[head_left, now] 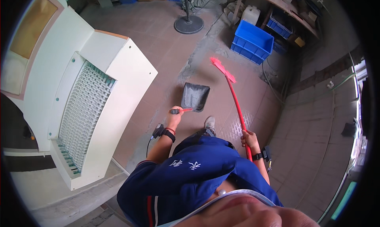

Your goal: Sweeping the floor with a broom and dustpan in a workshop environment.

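My left hand [176,115] grips the red handle of a dark grey dustpan [194,95] that rests on the tiled floor in front of me. My right hand [249,139] is closed around the long red handle of a broom [234,96]. The broom's pink bristle head [223,69] touches the floor to the right of the dustpan, near a dusty grey patch. One shoe [209,123] shows just below the dustpan. Both wrists carry dark bands.
A large white machine housing with a grille [85,104] stands at my left. A blue crate [252,41] sits ahead on the right, beside a white jug [250,14] and a shelf. A pedestal fan base [189,24] stands further ahead.
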### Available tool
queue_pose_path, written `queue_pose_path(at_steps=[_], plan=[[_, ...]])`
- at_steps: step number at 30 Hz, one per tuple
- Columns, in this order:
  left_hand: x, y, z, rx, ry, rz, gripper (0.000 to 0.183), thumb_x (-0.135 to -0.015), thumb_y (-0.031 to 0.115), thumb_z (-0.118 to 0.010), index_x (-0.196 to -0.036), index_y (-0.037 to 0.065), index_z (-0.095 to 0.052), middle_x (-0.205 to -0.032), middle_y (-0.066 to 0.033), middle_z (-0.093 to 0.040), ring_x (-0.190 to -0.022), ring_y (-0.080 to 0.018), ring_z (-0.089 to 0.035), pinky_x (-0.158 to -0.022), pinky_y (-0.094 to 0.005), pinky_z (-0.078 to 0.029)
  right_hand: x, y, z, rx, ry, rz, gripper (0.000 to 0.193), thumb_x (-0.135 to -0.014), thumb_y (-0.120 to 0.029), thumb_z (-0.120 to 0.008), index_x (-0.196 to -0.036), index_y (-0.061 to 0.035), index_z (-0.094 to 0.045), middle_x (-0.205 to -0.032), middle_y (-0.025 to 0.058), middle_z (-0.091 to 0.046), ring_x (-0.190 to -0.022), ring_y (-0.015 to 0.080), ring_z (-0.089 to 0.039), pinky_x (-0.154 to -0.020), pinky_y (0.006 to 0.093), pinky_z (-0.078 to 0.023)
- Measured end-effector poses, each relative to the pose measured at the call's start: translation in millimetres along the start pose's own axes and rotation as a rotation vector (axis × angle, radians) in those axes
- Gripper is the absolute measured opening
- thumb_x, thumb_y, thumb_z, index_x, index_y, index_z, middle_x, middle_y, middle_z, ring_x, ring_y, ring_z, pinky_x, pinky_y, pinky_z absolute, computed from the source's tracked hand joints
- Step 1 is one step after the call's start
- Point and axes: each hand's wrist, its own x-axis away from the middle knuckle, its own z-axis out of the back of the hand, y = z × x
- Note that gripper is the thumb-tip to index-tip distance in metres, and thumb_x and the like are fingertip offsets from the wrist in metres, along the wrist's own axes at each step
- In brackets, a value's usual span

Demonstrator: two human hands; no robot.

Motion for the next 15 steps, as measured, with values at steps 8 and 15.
queue_pose_path(at_steps=[8,15], plan=[[-192.4,86.4,-106.1,-0.051,0.074,0.098,0.010,-0.069,0.002,-0.067,-0.074,0.006,-0.061,-0.069,-0.0026,-0.059,-0.064,-0.0138,-0.054,-0.062,-0.0277,-0.045,-130.2,-172.5,59.3,0.036,-0.022,-0.025,0.022,-0.088,-0.022,-0.050,-0.097,-0.0032,-0.047,-0.062,0.0014,-0.044,-0.042,0.0074,-0.040,-0.036,0.0229,-0.035],[-318.8,91.8,-152.5,0.107,0.205,0.036,0.010,-0.067,-0.002,-0.065,-0.072,0.004,-0.060,-0.068,-0.0041,-0.060,-0.065,-0.0131,-0.055,-0.061,-0.0274,-0.044,-255.3,-307.7,88.5,0.185,0.000,-0.095,0.021,-0.086,-0.023,-0.050,-0.090,-0.0025,-0.051,-0.061,0.0026,-0.046,-0.044,0.0094,-0.044,-0.037,0.0251,-0.038]])
